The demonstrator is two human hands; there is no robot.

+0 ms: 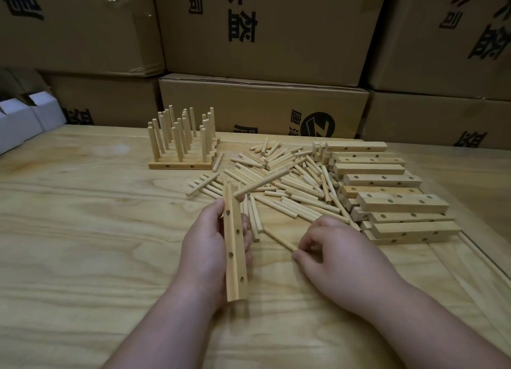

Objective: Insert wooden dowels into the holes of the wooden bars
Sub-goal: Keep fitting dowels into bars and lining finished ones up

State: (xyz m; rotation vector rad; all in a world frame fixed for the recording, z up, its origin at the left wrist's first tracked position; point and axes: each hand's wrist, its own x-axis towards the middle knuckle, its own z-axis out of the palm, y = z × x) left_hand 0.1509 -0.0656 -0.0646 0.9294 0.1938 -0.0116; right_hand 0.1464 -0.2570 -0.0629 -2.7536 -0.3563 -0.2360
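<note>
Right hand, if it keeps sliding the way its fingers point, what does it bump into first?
The right hand pinches a dowel and points left, so it would probably meet the bar held in the left hand first; depth is uncertain.

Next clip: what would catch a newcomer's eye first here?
Centre front, the left hand holds a drilled wooden bar upright with one dowel already sticking out near its top, while the right hand pinches a loose dowel on the table. Behind lie a sprawling dowel pile, stacked bars at right, and finished pegged bars at back left.
</note>
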